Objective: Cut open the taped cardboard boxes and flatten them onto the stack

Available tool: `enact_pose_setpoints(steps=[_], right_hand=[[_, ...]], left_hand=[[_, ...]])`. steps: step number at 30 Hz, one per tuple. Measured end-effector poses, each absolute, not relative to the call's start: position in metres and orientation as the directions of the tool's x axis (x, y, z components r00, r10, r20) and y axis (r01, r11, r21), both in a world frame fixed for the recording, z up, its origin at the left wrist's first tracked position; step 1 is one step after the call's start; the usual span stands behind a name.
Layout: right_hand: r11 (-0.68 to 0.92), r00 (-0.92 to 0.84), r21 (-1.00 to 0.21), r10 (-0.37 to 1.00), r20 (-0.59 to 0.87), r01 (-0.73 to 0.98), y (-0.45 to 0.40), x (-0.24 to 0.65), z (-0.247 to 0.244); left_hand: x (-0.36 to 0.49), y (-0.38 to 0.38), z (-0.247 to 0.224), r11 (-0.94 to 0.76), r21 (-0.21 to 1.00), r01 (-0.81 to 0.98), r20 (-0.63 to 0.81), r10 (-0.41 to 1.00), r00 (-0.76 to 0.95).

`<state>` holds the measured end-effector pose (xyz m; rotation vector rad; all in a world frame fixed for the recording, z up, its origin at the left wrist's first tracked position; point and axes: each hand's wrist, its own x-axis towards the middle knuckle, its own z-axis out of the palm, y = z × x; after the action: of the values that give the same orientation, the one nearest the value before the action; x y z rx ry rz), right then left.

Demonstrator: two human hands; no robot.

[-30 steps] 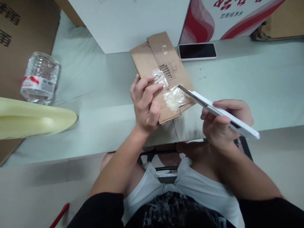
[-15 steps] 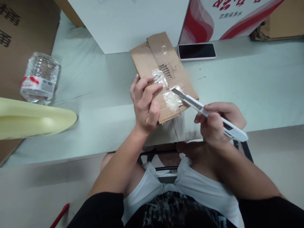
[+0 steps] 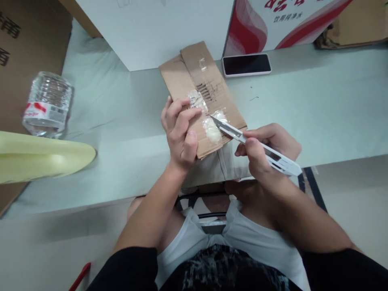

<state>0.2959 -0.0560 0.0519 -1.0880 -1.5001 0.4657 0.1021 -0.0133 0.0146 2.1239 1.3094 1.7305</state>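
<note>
A flat brown cardboard box (image 3: 178,76) lies tilted on the table, with patches of clear tape (image 3: 214,131) and dark printing on its top. My left hand (image 3: 181,133) grips its left side, fingers over the top near the tape and thumb bent at the near end. In my right hand (image 3: 266,149) is a white utility knife (image 3: 235,132), held between thumb and fingers with its blade out. The blade tip is at the tape in the middle of the box; whether it has cut in, I cannot tell.
A phone (image 3: 247,65) lies beyond the box, before a white carton (image 3: 169,32) and a red-and-white carton (image 3: 245,28). On the left are a water bottle (image 3: 48,105) and a pale yellow object (image 3: 45,155). The table edge (image 3: 91,201) runs close to my body.
My right hand has moved left with the utility knife, bringing the blade slightly further over the tape. My left hand keeps its hold on the box. The whole view has shifted a little.
</note>
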Motion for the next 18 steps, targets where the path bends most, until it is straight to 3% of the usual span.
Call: enact_pose_setpoints(steps=[10, 18], right_hand=[[0.530, 0.135, -0.796, 0.801, 0.583, 0.293, -0.060, 0.312, 0.047], [0.444, 0.041, -0.883, 0.890, 0.454, 0.151, -0.058, 0.309, 0.050]], left_hand=[[0.097, -0.011, 0.013, -0.614, 0.568, 0.548, 0.734, 0.679, -0.001], [0.100, -0.010, 0.014, -0.631, 0.568, 0.528, 0.751, 0.660, -0.019]])
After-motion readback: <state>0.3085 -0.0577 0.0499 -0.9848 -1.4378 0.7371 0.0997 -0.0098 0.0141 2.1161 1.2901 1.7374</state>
